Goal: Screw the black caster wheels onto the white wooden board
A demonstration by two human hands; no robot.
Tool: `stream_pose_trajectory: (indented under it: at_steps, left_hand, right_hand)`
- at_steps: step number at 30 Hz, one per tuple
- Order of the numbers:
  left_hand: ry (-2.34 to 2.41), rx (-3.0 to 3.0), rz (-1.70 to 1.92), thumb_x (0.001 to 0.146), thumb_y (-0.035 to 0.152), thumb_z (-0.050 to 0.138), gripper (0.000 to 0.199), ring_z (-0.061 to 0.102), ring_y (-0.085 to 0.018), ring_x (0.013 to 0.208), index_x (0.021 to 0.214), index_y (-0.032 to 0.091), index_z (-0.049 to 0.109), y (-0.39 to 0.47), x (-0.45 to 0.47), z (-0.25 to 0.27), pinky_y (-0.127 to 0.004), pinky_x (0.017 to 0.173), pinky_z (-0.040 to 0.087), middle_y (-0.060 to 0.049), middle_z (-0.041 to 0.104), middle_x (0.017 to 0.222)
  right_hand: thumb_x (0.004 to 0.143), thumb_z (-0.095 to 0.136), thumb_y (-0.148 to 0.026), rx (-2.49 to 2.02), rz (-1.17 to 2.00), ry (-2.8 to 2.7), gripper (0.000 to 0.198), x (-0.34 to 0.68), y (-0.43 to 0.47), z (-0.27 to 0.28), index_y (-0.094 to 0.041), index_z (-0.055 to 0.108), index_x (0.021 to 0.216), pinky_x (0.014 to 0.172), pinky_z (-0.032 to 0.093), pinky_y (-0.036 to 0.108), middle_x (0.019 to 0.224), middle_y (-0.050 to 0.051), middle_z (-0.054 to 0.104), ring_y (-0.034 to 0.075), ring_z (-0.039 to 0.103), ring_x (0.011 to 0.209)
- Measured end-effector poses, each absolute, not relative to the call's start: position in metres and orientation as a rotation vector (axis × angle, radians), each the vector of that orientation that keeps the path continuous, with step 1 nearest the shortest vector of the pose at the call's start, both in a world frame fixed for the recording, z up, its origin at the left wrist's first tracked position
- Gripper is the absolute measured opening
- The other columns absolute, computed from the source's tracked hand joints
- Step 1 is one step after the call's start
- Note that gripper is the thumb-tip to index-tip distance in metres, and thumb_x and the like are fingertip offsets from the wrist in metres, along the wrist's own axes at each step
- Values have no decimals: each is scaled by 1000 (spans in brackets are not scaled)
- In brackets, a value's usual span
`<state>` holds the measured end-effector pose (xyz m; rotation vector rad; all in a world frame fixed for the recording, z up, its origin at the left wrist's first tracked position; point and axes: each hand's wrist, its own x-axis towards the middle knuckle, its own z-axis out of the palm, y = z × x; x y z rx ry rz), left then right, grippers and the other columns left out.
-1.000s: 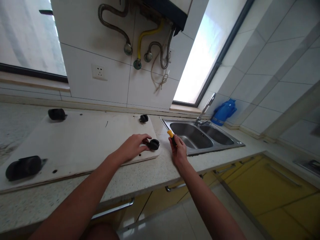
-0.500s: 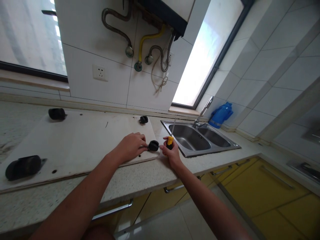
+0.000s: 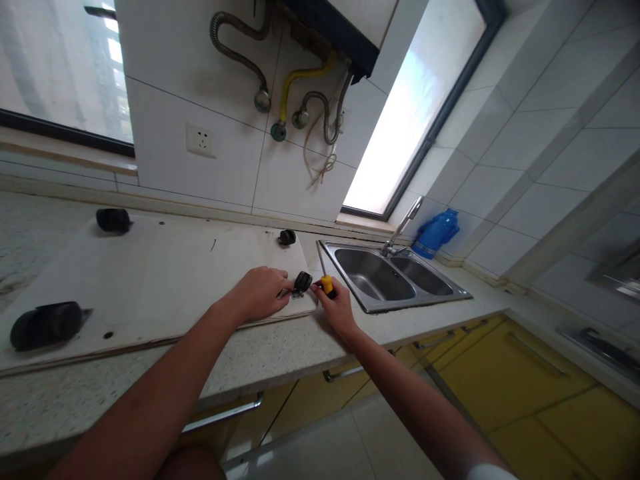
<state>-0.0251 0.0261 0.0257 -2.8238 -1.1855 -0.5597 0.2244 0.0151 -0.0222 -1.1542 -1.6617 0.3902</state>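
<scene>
A white board [image 3: 165, 267] lies on the countertop with black caster wheels at its corners. At its right front corner is one caster wheel [image 3: 303, 281] with a metal mounting plate under it. My left hand [image 3: 263, 291] rests on the board from the left, its fingers closed against the edge of this caster wheel. My right hand [image 3: 338, 308] is wrapped round a screwdriver [image 3: 327, 285] with a yellow and black handle, shaft pointing up and slightly left. Its thumb and fingertips are close to the caster's right side; whether they touch it I cannot tell.
Other caster wheels stand on the board at the back right [image 3: 287, 237], back left [image 3: 113, 220] and front left [image 3: 46, 326]. A steel sink [image 3: 373, 310] with a faucet [image 3: 406, 223] is set in the counter [image 3: 260, 350] at right, a blue thermos [image 3: 436, 233] behind it.
The caster wheel at the right front corner has turned and tipped, showing its metal plate. My right hand has shifted slightly left, and the screwdriver now leans left.
</scene>
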Motion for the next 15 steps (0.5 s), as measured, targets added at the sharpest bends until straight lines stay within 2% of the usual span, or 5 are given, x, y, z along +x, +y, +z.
stream_pose_trajectory:
  at_steps: [3, 6, 8, 12, 15]
  left_hand:
    - [-1180, -2822, -536, 98, 29, 59, 26, 73, -25, 89, 104, 26, 84, 27, -26, 24, -35, 75, 46, -6, 77, 98]
    - [-1162, -2821, -526, 98, 28, 58, 26, 74, -26, 89, 102, 26, 84, 27, -26, 23, -36, 76, 46, -7, 78, 99]
    - [-1188, -2832, -518, 96, 28, 58, 25, 75, -26, 90, 100, 26, 83, 27, -26, 23, -36, 76, 46, -7, 80, 98]
    - [-1277, -2870, -507, 91, 29, 64, 23, 76, -29, 98, 102, 27, 84, 28, -26, 22, -36, 76, 45, -7, 83, 101]
    - [-1288, -2881, -481, 90, 31, 65, 23, 76, -30, 98, 102, 28, 85, 26, -26, 25, -36, 73, 44, -6, 84, 101]
  right_hand:
    - [95, 74, -37, -1139, 341, -1694, 24, 224, 12, -22, -19, 73, 78, 70, 41, 30, 78, -1, 60, 15, 54, 73]
    - [92, 73, -29, -1089, 324, -1786, 21, 224, 3, -21, -19, 76, 74, 69, 41, 30, 78, 0, 59, 14, 56, 72]
    - [87, 73, -24, -1054, 326, -1857, 10, 225, -3, -21, -20, 82, 84, 70, 43, 29, 82, 0, 62, 15, 60, 74]
    - [83, 71, -20, -1018, 213, -1989, 32, 228, -8, -26, -22, 88, 110, 71, 47, 29, 88, 2, 67, 16, 64, 75]
    - [87, 70, -23, -1042, 96, -2022, 32, 229, -7, -30, -22, 87, 114, 70, 49, 29, 90, 4, 69, 16, 66, 75]
